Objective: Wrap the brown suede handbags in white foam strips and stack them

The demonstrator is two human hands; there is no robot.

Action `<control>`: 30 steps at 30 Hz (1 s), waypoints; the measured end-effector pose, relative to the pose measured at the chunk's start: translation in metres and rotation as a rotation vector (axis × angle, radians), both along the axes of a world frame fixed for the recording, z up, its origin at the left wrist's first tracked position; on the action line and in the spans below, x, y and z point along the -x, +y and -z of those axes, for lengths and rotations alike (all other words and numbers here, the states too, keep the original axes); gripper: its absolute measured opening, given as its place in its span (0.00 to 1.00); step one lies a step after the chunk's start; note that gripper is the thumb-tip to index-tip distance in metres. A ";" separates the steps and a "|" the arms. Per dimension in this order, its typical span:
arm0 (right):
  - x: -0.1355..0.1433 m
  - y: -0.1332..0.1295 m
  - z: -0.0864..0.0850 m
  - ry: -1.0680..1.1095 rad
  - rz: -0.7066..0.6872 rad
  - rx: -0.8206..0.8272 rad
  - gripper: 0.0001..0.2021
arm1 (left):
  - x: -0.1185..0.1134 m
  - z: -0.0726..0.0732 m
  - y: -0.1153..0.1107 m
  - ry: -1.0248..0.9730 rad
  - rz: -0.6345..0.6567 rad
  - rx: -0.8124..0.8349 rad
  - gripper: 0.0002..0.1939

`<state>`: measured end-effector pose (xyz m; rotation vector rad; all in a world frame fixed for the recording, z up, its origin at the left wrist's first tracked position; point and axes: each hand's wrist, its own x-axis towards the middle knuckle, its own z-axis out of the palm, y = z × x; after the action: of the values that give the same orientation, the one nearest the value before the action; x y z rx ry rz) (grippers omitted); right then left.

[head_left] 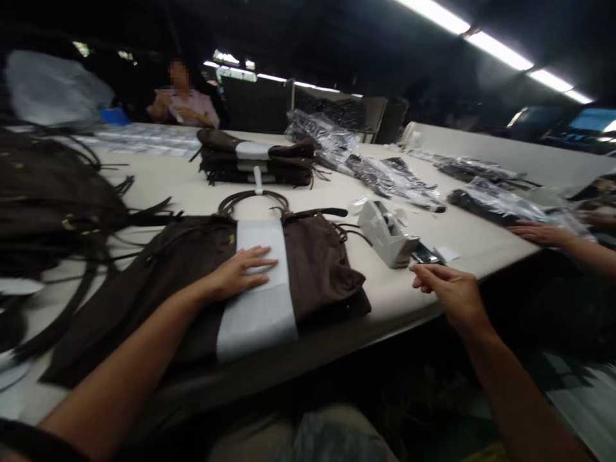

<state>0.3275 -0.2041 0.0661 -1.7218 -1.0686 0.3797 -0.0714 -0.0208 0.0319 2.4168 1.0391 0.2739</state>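
I take the tape dispenser point(378, 240) as the reference for all positions.

Location: the brown bag point(317, 263) lies flat on the table point(399, 298), to the left of the tape dispenser and apart from it, along the near edge.

Handling: I judge the brown bag to be soft and pliable, moderate to light in weight, and not fragile. The cloth should give good friction; the white band point(264, 314) is probably smoother and easily creased or torn. Support the body from below on both sides of the white band. Do not lift by the handles point(231, 196) alone, as the body would likely sag and the white band could shift.

Appearance: dark brown cloth, matt and wrinkled, with a bunched corner on the side toward the tape dispenser. The white band crosses the body. The handles form a loop on the far side, with a white wrap point(258, 179) at the top. A dark strap point(320, 212) extends toward the tape dispenser.

Hands: my left hand point(243, 273) is palm down, fingers extended, resting on the white band and adjoining cloth. My right hand point(445, 289) is just to the near right of the tape dispenser, thumb and fingers pinched together; I cannot tell whether anything is between them.
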 end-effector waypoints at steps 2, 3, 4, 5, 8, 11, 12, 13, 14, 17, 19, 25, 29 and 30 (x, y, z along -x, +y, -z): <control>0.035 -0.002 -0.012 0.161 -0.153 -0.041 0.17 | -0.001 -0.003 -0.001 -0.001 -0.004 0.028 0.37; 0.056 0.000 -0.017 0.216 -0.240 -0.021 0.17 | 0.000 -0.003 -0.001 -0.002 -0.004 0.039 0.36; 0.078 0.002 -0.020 0.261 -0.326 0.014 0.16 | 0.000 -0.003 -0.001 -0.005 0.000 0.047 0.34; 0.099 0.005 -0.023 0.300 -0.406 0.052 0.16 | 0.001 -0.002 -0.001 -0.008 0.005 0.052 0.33; 0.157 0.022 -0.027 0.380 -0.585 0.111 0.17 | 0.001 0.001 -0.002 -0.022 0.011 0.048 0.31; 0.194 0.045 -0.028 0.424 -0.657 0.107 0.17 | 0.000 0.003 -0.001 -0.029 -0.002 0.031 0.29; 0.202 0.052 -0.027 0.433 -0.663 0.116 0.17 | 0.000 0.004 -0.001 -0.031 -0.002 0.024 0.29; 0.208 0.058 -0.026 0.439 -0.660 0.135 0.15 | 0.000 0.005 0.000 -0.031 0.000 0.018 0.28; 0.212 0.065 -0.025 0.442 -0.650 0.161 0.13 | -0.001 0.005 0.000 -0.028 0.003 0.014 0.28; 0.219 0.083 -0.013 0.433 -0.599 0.264 0.07 | -0.001 0.004 -0.001 -0.012 0.003 0.016 0.27; 0.220 0.092 -0.003 0.413 -0.558 0.337 0.05 | -0.002 0.002 -0.002 -0.002 -0.002 0.021 0.26; 0.217 0.106 0.016 0.342 -0.531 0.453 0.07 | -0.003 0.001 -0.003 0.002 -0.004 0.022 0.26; 0.214 0.109 0.017 0.299 -0.580 0.519 0.11 | -0.003 0.005 -0.001 -0.010 0.002 0.014 0.26; 0.213 0.111 0.016 0.292 -0.597 0.537 0.12 | -0.002 0.005 0.000 -0.012 0.004 0.011 0.26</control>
<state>0.1150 -0.0934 0.0499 -1.6868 -1.3229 1.3543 -0.0690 -0.0211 0.0265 2.4044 1.0280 0.2809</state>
